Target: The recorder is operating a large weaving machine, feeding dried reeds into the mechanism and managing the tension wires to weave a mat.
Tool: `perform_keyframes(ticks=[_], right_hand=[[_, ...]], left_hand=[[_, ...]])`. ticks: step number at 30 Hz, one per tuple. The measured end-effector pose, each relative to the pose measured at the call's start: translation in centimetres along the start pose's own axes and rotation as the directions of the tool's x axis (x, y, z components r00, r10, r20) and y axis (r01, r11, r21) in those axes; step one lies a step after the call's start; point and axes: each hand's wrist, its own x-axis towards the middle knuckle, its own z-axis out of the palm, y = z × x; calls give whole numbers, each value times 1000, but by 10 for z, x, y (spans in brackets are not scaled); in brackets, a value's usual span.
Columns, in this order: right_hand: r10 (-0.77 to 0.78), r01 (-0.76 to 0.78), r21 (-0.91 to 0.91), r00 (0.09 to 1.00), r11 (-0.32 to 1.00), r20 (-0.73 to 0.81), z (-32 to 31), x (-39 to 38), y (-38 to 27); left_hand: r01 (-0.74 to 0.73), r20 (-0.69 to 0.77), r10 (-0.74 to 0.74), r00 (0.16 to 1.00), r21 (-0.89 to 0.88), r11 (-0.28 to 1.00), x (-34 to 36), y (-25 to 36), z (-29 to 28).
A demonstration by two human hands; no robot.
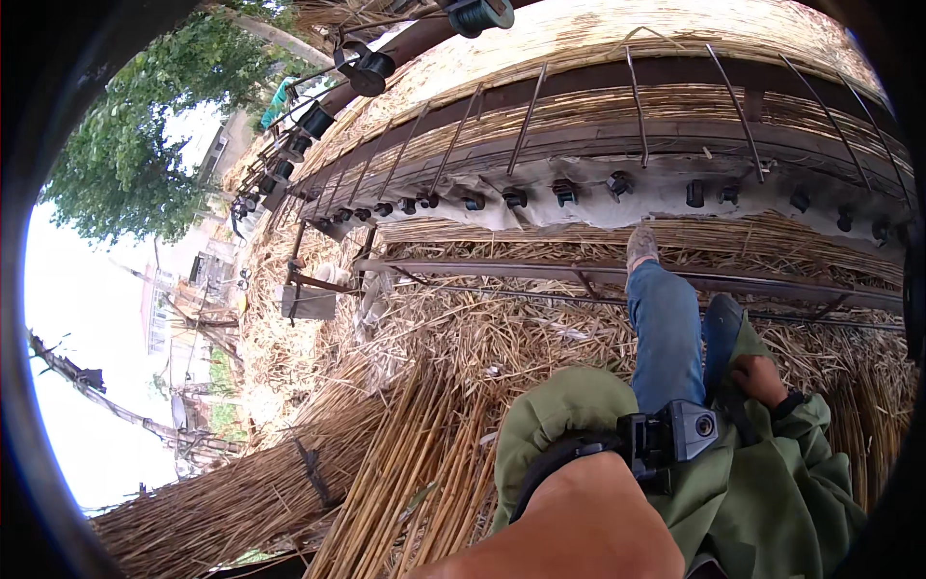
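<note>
Close to the camera, my left hand (pixel 584 516) is raised at the bottom edge; its back and wrist show, but its fingers lie out of view. A black strap and a small camera (pixel 690 431) sit at that wrist, below a green sleeve (pixel 559 415). On the right, my right hand (pixel 759 378) is low by my lap, with its fingers curled in beside dark cloth and the green jacket (pixel 772 492). What it grips, if anything, is hidden. One leg in blue jeans (pixel 666 333) reaches forward, its shoe (pixel 641 243) at the frame's cloth-covered beam.
A long metal frame (pixel 540 268) crosses ahead, with upright rods and a row of small dark fittings along a pale cloth (pixel 656 198). Wire spools (pixel 477 14) hang at the upper left. Bundled reeds (pixel 415 463) lie at lower left; loose straw (pixel 502 333) covers the ground.
</note>
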Motion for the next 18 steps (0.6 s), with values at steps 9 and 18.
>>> perform_keyframes(ticks=[9,18], right_hand=[[-34,39,-95,998,995,46,10,6,19],[-62,65,-50,997,997,43,10,7,19]], left_hand=[[199,-771,91,630,273,941,-54,4,-49],[213,-851,122,511,263,941,-69,0,-78]])
